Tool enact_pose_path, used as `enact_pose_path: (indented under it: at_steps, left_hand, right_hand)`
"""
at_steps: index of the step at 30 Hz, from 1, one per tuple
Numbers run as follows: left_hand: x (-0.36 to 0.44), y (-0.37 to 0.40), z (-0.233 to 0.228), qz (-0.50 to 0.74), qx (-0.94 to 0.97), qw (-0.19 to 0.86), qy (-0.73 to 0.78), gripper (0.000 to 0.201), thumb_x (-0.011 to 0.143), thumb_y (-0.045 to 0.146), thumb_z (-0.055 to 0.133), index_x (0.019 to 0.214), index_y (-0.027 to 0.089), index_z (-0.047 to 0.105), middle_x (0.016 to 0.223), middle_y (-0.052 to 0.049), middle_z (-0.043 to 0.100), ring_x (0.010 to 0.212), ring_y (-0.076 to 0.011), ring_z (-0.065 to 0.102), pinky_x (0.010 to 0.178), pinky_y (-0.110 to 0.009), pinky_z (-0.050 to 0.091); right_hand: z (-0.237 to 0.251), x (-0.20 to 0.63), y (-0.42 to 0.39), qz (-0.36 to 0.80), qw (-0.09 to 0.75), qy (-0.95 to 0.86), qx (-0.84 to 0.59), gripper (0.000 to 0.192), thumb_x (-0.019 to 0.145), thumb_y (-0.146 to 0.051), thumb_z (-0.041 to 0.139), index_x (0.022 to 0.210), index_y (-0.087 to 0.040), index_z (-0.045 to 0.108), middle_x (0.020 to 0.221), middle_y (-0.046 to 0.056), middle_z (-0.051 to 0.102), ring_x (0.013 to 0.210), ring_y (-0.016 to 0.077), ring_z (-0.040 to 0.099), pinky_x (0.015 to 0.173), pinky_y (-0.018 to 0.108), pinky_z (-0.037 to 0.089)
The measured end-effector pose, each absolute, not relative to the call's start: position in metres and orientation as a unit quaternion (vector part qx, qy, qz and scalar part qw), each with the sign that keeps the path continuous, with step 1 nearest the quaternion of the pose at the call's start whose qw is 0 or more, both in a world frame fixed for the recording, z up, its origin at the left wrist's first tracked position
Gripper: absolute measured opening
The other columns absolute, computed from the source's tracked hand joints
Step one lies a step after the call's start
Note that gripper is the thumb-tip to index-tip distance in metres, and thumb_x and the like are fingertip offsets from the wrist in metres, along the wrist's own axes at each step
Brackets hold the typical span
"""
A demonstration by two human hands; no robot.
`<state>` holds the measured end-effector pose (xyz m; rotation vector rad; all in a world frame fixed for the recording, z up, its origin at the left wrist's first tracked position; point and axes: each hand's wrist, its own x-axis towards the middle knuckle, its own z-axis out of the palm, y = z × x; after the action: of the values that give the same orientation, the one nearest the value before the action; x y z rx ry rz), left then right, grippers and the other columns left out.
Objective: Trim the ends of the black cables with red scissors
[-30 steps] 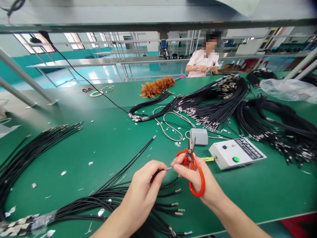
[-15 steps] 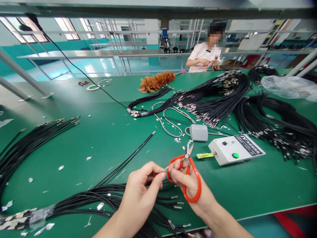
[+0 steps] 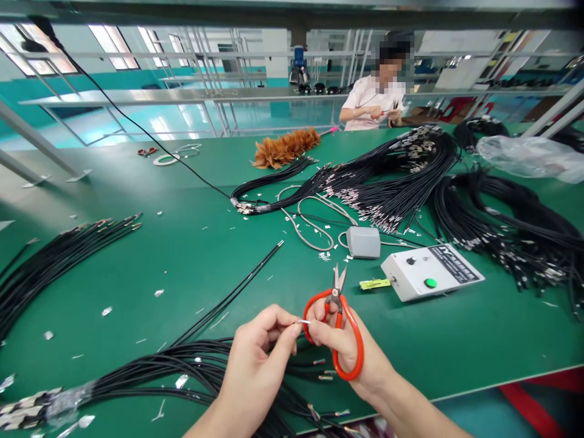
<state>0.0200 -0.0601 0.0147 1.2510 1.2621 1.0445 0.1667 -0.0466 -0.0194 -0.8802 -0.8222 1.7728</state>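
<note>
Between thumb and fingertips, my left hand (image 3: 262, 359) pinches the end of a cable, where a thin whitish wire end (image 3: 303, 322) sticks out toward the right. My right hand (image 3: 342, 340) has red-handled scissors (image 3: 336, 293) looped on its fingers, blades parted and pointing away from me. Its thumb and fingertip meet the tip of that wire. Under both hands lies a bundle of black cables (image 3: 182, 359), several ends stripped to coloured wires. Which cable the pinched end belongs to is hidden by my left hand.
A white control box (image 3: 431, 274) with a green button stands at right, beside a grey block (image 3: 364, 242). Black cable heaps (image 3: 392, 176) lie behind, near a brown feather duster (image 3: 286, 148). White scraps dot the green table (image 3: 182, 261). Across it sits a co-worker (image 3: 371, 100).
The scissors and my right hand have shifted slightly left and down. The wire end between my hands shows more clearly now. The whole view has moved a little.
</note>
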Motion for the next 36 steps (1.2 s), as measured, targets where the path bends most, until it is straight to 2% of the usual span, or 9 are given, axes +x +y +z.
enact_pose_path:
  at_steps: [7,10,15,17,20,27,32,36]
  left_hand:
    - [0.018,-0.064,0.011,0.392,0.566,0.511,0.515,0.026,0.09,0.033,0.054,0.071,0.016,0.06,0.058,0.001,0.053,0.051,-0.0089,0.041,0.044,-0.017,0.03]
    - [0.017,-0.067,0.01,0.39,0.534,0.546,0.515,0.03,0.092,0.038,0.053,0.071,0.016,0.057,0.057,0.001,0.052,0.05,-0.0081,0.038,0.044,-0.017,0.028]
    - [0.017,-0.063,0.015,0.401,0.442,0.63,0.498,0.035,0.087,0.049,0.055,0.075,0.016,0.056,0.051,0.004,0.049,0.042,-0.0049,0.026,0.04,-0.018,0.017]
    - [0.016,-0.062,0.016,0.389,0.437,0.643,0.495,0.036,0.087,0.05,0.055,0.077,0.016,0.056,0.05,0.004,0.05,0.041,-0.0048,0.025,0.039,-0.018,0.015]
    - [0.017,-0.062,0.016,0.376,0.456,0.634,0.499,0.034,0.088,0.048,0.055,0.078,0.016,0.057,0.05,0.004,0.05,0.043,-0.0058,0.027,0.041,-0.019,0.015]
    - [0.019,-0.061,0.012,0.384,0.491,0.602,0.499,0.035,0.09,0.048,0.053,0.075,0.016,0.055,0.052,0.005,0.045,0.05,-0.0083,0.034,0.046,-0.019,0.024]
    - [0.018,-0.059,0.01,0.415,0.458,0.602,0.505,0.032,0.08,0.047,0.067,0.081,0.018,0.054,0.061,0.004,0.051,0.052,-0.0078,0.041,0.048,-0.017,0.031]
    - [0.019,-0.06,0.015,0.408,0.417,0.621,0.523,0.034,0.078,0.048,0.067,0.073,0.017,0.053,0.054,0.004,0.053,0.044,-0.006,0.037,0.041,-0.017,0.024]
  right_hand:
    - [-0.014,0.168,-0.042,0.733,0.498,-0.314,-0.341,0.03,0.066,-0.027,0.083,0.074,-0.019,0.055,0.073,-0.003,0.057,0.065,0.0112,0.047,0.064,0.025,0.038]
    - [-0.017,0.164,-0.043,0.749,0.495,-0.286,-0.335,0.032,0.064,-0.028,0.084,0.073,-0.019,0.054,0.072,-0.004,0.057,0.063,0.0107,0.048,0.062,0.024,0.038]
    - [-0.025,0.16,-0.046,0.778,0.431,-0.261,-0.375,0.035,0.061,-0.031,0.086,0.071,-0.017,0.056,0.068,-0.003,0.057,0.06,0.0101,0.048,0.062,0.024,0.039]
    - [-0.024,0.16,-0.046,0.777,0.449,-0.253,-0.362,0.033,0.063,-0.03,0.085,0.071,-0.017,0.056,0.068,-0.003,0.057,0.06,0.0096,0.048,0.061,0.023,0.039]
    - [-0.015,0.162,-0.042,0.757,0.491,-0.283,-0.325,0.03,0.068,-0.028,0.082,0.071,-0.018,0.054,0.069,-0.003,0.058,0.062,0.0103,0.05,0.063,0.024,0.039]
    - [-0.01,0.159,-0.036,0.747,0.501,-0.292,-0.325,0.03,0.067,-0.028,0.082,0.071,-0.018,0.055,0.069,-0.002,0.062,0.062,0.011,0.052,0.064,0.025,0.039]
    - [-0.012,0.157,-0.035,0.741,0.506,-0.277,-0.343,0.032,0.064,-0.028,0.085,0.071,-0.018,0.055,0.067,-0.003,0.061,0.059,0.0095,0.049,0.062,0.024,0.038]
    - [-0.011,0.157,-0.034,0.739,0.517,-0.277,-0.331,0.032,0.063,-0.027,0.085,0.071,-0.019,0.055,0.065,-0.004,0.06,0.059,0.0098,0.049,0.062,0.025,0.039]
